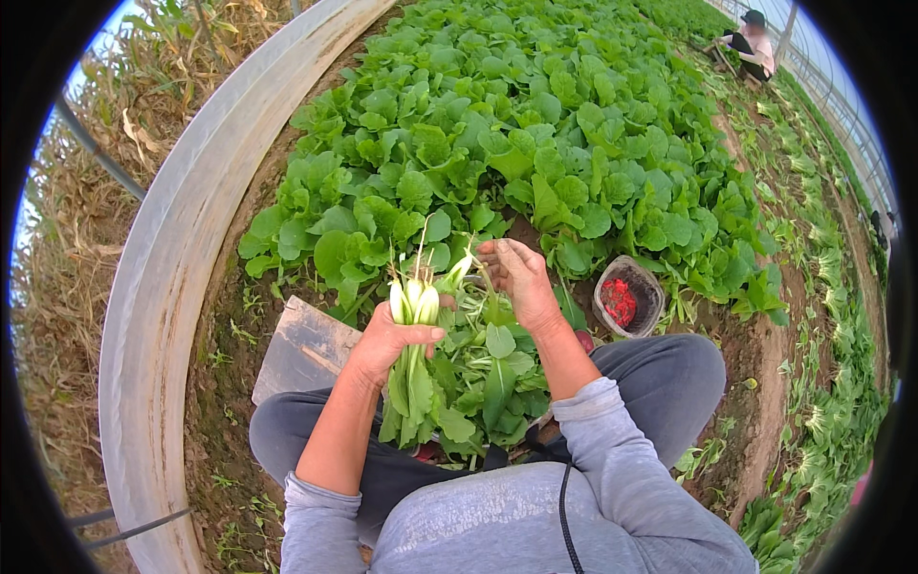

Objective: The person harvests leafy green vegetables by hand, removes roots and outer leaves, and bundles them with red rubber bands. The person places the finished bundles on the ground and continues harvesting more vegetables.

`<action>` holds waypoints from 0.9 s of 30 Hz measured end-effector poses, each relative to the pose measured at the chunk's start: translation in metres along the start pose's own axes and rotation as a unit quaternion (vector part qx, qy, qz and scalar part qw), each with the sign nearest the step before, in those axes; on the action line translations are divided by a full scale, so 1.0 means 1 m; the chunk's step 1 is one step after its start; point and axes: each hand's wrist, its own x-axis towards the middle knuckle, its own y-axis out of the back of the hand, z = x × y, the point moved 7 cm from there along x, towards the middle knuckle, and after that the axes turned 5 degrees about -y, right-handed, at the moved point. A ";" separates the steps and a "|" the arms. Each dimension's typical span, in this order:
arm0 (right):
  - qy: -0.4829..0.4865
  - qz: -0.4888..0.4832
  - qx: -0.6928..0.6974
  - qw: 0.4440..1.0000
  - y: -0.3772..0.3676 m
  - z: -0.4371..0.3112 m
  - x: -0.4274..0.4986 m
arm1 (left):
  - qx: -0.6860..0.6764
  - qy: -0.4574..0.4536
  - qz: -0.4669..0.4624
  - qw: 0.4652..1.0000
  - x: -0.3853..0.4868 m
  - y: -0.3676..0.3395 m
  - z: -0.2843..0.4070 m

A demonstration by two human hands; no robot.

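My left hand (394, 333) is closed around a bunch of leafy green vegetables (414, 308), pale stems and thin roots pointing up, leaves hanging down over my lap. Just to the right, my right hand (518, 276) is raised with bent fingers near a yellowish leaf stalk (490, 287); whether the fingertips grip it cannot be told. One more pale-stemmed plant (457, 274) lies between the hands, its root end up. Below them, loose picked greens (495, 380) are heaped between my legs, partly hiding a container.
A clear plastic tub (649, 290) with red bits stands on the soil at right. A worn board (305, 355) lies by my left knee. Dense leafy plants (516, 129) grow ahead. Plastic sheeting (154, 287) curves along the left. A person (753, 46) sits far right, beyond laid-out bunches (828, 273).
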 end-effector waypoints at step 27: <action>0.448 0.210 -0.435 0.752 -0.027 -0.071 -0.041 | -0.080 -0.002 0.041 0.996 -0.001 0.004 -0.005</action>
